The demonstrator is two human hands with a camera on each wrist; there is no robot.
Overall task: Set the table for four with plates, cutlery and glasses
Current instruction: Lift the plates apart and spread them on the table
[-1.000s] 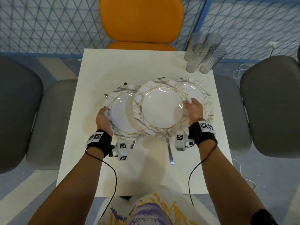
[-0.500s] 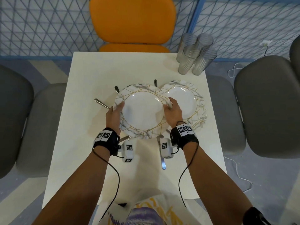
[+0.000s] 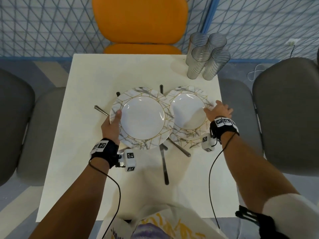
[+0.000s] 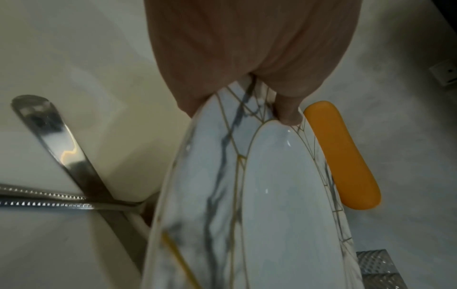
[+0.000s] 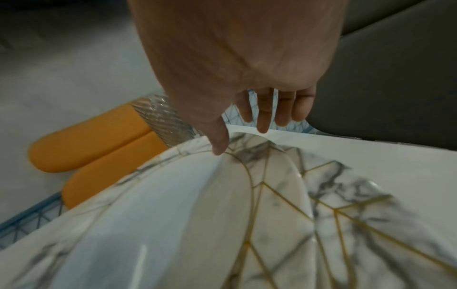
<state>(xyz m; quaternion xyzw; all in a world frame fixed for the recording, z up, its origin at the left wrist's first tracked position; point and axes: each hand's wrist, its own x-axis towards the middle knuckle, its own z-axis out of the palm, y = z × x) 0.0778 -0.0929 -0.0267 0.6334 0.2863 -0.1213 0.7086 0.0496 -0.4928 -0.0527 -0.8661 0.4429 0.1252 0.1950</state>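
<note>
**Plates being taken apart, table not yet set**

In the middle of the head view the left hand [image 3: 112,125] holds a marble-patterned plate [image 3: 142,118] by its left rim. The left wrist view shows the thumb on top of the rim and the fingers under it, so this hand is clamped on the plate. The plate looks lifted a little above the white table [image 3: 107,75], and its right edge lies over the remaining plates [image 3: 188,111] just to the right of it.

The right hand [image 3: 218,112] is at the right rim of the remaining plates. Its fingers [image 5: 284,109] are spread and mostly straight, and only the thumb tip seems to touch the rim. It grips nothing.

The cutlery [image 3: 164,166] lies in a loose heap under the plates; handles stick out at the left, the top and the bottom of them. The glasses [image 3: 207,56] stand packed together in the upper right of the frame, at the table corner. An orange chair [image 3: 139,19] is at the top and grey chairs [image 3: 286,118] are at both sides.

I judge that the task is only at its beginning. No place is set: no plate is at a seat, and the cutlery and glasses are untouched. Left to do is to put one plate at each of the four sides, then to sort the cutlery and share out the glasses.
</note>
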